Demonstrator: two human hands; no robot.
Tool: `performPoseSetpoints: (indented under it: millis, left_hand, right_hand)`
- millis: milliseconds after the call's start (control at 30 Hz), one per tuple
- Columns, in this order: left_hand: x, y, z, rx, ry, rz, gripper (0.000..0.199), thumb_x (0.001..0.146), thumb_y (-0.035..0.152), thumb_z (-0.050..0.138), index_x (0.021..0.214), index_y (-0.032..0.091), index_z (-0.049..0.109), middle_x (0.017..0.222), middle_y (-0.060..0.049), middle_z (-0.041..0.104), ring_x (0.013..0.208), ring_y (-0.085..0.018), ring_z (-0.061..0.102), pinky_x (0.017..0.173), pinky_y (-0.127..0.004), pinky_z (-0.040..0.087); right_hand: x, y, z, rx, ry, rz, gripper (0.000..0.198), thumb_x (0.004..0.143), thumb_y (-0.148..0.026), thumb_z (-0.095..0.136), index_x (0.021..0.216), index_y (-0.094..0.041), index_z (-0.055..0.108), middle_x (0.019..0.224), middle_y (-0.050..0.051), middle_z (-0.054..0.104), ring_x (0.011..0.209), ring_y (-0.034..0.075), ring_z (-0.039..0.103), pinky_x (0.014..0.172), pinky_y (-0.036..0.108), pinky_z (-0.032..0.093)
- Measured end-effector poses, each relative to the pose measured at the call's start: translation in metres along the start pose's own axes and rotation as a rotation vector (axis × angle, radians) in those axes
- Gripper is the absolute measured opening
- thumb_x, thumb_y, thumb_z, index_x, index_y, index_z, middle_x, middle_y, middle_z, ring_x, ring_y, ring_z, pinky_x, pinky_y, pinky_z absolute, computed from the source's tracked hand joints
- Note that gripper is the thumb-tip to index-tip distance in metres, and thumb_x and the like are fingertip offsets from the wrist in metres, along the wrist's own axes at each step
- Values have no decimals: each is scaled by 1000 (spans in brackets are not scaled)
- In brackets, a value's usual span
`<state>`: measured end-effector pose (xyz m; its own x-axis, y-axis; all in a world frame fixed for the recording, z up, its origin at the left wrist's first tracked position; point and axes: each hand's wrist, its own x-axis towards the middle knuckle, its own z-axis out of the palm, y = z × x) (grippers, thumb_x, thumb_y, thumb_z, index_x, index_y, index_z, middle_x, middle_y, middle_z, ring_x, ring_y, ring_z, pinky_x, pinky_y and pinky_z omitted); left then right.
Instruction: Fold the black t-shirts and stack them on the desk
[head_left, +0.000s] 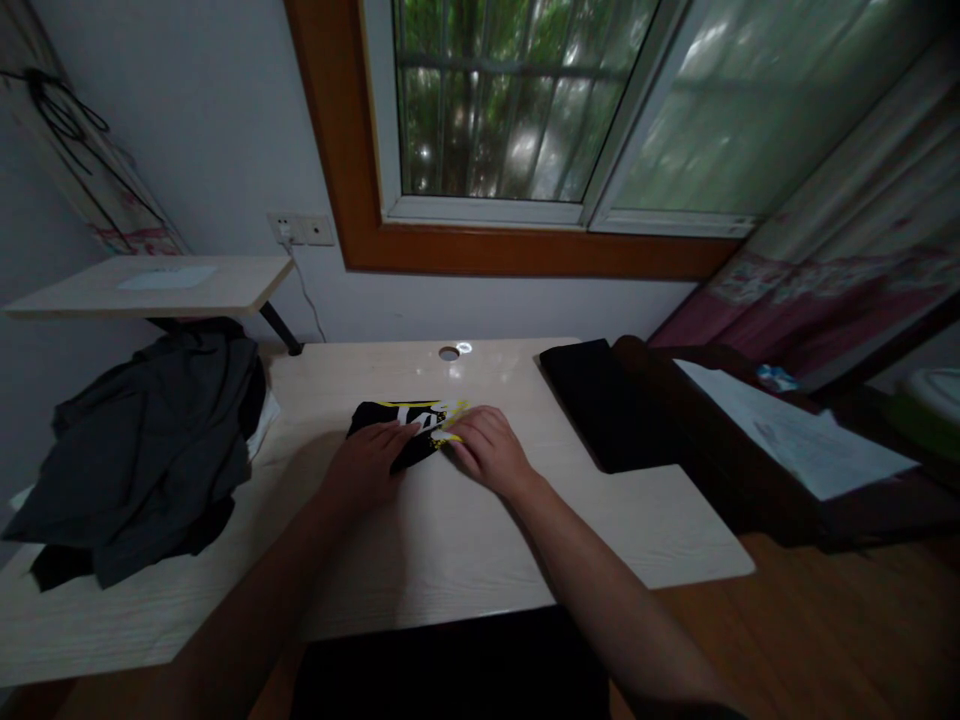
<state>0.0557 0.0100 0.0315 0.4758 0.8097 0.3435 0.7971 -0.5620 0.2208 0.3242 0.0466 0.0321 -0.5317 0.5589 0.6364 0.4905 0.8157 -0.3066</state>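
A small black folded garment (416, 455) with white and yellow print lies on the pale wooden desk (480, 560) in front of me. My left hand (367, 460) rests on its left near part, fingers stretched out over the fabric. At the garment's right end, my right hand (491, 448) has its fingers bent together around the printed edge. The fingertips of the right hand are partly hidden, and the exact garment kind cannot be made out.
A heap of dark grey clothes (172, 430) lies at the left under a raised shelf (247, 290). On the right is a flat black folded cloth (600, 410). Beyond it, a white sheet of paper (795, 430) lies on dark furniture. A round cable hole (449, 354) sits near the wall.
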Motion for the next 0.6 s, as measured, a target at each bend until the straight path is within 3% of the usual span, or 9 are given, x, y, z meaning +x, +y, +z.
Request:
performPoseSetpoints:
  millis: [267, 367, 467, 600]
  left_hand:
    - [-8, -23, -5, -20, 51, -155, 41, 90, 32, 64, 131, 29, 66, 125, -6, 74, 108, -27, 72, 95, -41, 55]
    - [-12, -29, -2, -73, 71, -187, 37, 91, 34, 64, 128, 30, 68, 119, -4, 76, 103, -26, 73, 94, -39, 56]
    - [-12, -32, -1, -159, 94, -254, 35, 91, 36, 64, 125, 31, 70, 117, -2, 77, 104, -26, 73, 96, -40, 55]
    - [-10, -32, -8, -339, 129, -375, 31, 90, 42, 63, 117, 30, 73, 108, -1, 79, 100, -25, 73, 94, -39, 55]
  right_hand:
    - [-3, -2, 2, -6, 113, 26, 20, 99, -29, 57, 117, -31, 64, 104, 7, 71, 97, 26, 63, 94, 50, 48]
    - [-4, -1, 1, 9, 156, 101, 19, 98, -31, 57, 116, -30, 63, 100, 8, 71, 93, 26, 62, 91, 49, 49]
    - [-5, 3, 0, 63, 213, 222, 29, 97, -36, 59, 125, -28, 60, 102, 9, 69, 97, 29, 62, 94, 51, 48]
    - [-5, 10, -3, 166, 197, 270, 49, 95, -41, 60, 141, -27, 49, 110, 9, 68, 105, 29, 62, 100, 51, 48]
